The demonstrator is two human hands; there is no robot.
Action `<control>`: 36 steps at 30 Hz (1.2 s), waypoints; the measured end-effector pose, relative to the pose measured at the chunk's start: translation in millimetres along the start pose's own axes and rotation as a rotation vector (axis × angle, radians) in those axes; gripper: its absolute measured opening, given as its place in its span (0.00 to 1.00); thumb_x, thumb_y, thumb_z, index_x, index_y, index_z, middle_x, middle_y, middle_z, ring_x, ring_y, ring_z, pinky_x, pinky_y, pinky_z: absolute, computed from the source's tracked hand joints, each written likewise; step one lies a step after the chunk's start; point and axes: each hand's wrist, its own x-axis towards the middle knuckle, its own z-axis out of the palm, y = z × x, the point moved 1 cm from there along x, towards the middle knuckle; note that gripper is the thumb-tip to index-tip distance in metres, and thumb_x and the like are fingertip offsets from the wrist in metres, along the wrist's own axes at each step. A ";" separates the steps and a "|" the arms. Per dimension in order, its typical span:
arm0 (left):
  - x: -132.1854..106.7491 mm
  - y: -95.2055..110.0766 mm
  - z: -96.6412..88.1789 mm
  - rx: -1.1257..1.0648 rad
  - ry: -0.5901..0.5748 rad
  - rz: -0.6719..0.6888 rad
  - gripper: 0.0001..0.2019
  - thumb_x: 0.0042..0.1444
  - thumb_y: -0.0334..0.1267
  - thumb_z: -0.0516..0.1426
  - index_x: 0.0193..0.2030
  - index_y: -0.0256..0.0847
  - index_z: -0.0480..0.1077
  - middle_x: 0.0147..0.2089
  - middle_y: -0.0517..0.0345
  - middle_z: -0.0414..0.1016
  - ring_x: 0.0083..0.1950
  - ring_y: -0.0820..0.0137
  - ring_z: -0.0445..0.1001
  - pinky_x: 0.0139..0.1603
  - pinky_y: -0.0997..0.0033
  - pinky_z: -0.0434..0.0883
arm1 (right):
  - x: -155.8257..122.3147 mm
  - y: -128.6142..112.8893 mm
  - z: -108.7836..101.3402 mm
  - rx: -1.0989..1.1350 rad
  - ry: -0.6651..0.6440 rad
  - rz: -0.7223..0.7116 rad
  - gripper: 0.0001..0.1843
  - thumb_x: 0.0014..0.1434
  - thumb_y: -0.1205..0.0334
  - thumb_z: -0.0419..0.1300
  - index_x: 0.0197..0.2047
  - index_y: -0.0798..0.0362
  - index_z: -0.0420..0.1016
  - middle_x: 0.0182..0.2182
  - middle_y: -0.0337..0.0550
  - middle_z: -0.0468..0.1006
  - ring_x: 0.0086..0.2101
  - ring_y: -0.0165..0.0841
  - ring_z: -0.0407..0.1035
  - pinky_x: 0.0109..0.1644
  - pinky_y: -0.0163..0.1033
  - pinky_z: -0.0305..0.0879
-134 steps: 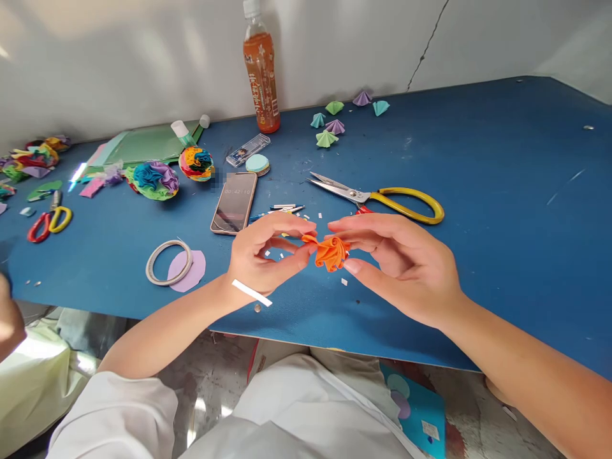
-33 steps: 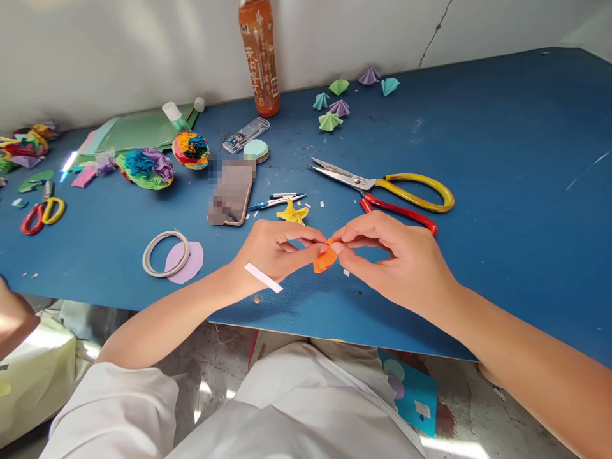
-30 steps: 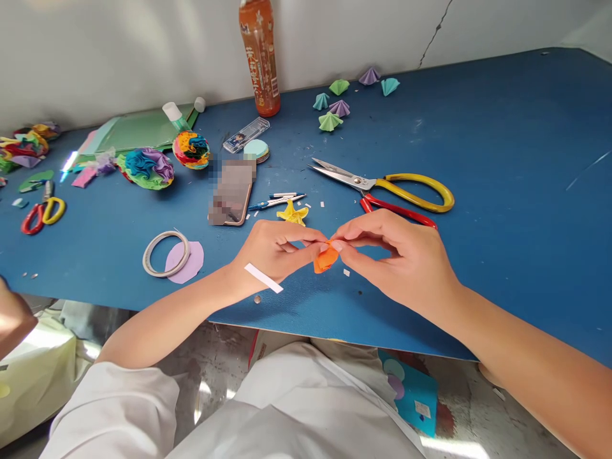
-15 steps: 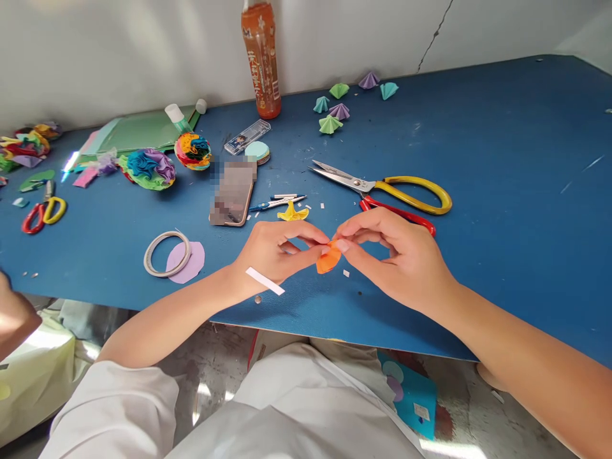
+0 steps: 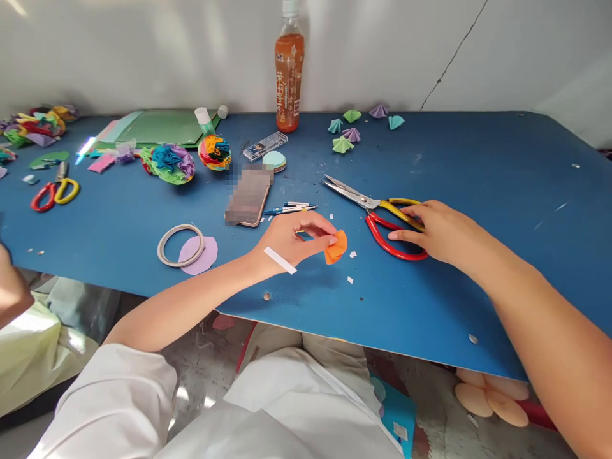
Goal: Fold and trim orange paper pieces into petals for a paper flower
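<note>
My left hand (image 5: 296, 239) pinches a small folded orange paper piece (image 5: 337, 247) between thumb and fingertips, just above the blue table (image 5: 478, 191). A white strip (image 5: 280, 260) sticks to that wrist. My right hand (image 5: 440, 229) lies to the right on the handles of the large scissors (image 5: 382, 229), which have one red and one yellow loop. Its fingers curl over the yellow loop and the thumb reaches into the red one. The blades (image 5: 344, 190) point left and rest on the table.
A phone (image 5: 248, 204), pens (image 5: 291, 207), a tape ring (image 5: 180, 244) on a lilac paper circle, paper flowers (image 5: 167, 162), a drink bottle (image 5: 288, 76), folded paper cones (image 5: 351, 124) and small scissors (image 5: 55, 191) lie around. Another person's hand (image 5: 9, 287) shows at the left edge.
My right hand has let go of the orange paper and moved right onto the scissors' handles. My left hand alone keeps the paper. The view has shifted, so the table looks lower.
</note>
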 end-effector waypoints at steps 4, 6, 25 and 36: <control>5.0 1.1 -4.9 -0.065 -0.012 -0.078 0.06 0.47 0.34 0.65 0.31 0.34 0.75 0.32 0.54 0.77 0.29 0.77 0.74 0.28 0.79 0.72 | -1.3 1.4 -6.8 0.053 -0.087 -0.013 0.19 0.47 0.44 0.66 0.29 0.52 0.71 0.27 0.47 0.74 0.21 0.30 0.64 0.22 0.37 0.57; 5.8 3.2 -5.7 -0.105 -0.016 -0.145 0.06 0.47 0.34 0.65 0.31 0.33 0.74 0.30 0.54 0.77 0.27 0.78 0.72 0.23 0.81 0.69 | -7.4 5.5 -9.4 0.084 -0.106 -0.009 0.18 0.50 0.44 0.64 0.30 0.50 0.70 0.26 0.45 0.75 0.19 0.30 0.64 0.20 0.37 0.56; 6.6 6.7 -5.5 -0.177 -0.144 -0.458 0.04 0.48 0.28 0.62 0.33 0.33 0.73 0.24 0.60 0.74 0.20 0.81 0.66 0.18 0.81 0.64 | -38.1 -38.1 -42.0 -0.114 0.431 -0.209 0.27 0.37 0.39 0.69 0.24 0.49 0.62 0.35 0.57 0.74 0.41 0.47 0.70 0.33 0.45 0.68; 2.8 1.8 -5.3 -0.292 -0.246 -0.483 0.02 0.50 0.28 0.60 0.29 0.37 0.72 0.23 0.58 0.78 0.28 0.72 0.77 0.27 0.75 0.73 | -42.8 -41.5 -18.1 -0.379 0.259 -0.315 0.28 0.38 0.34 0.66 0.34 0.48 0.78 0.30 0.50 0.69 0.29 0.37 0.64 0.20 0.37 0.53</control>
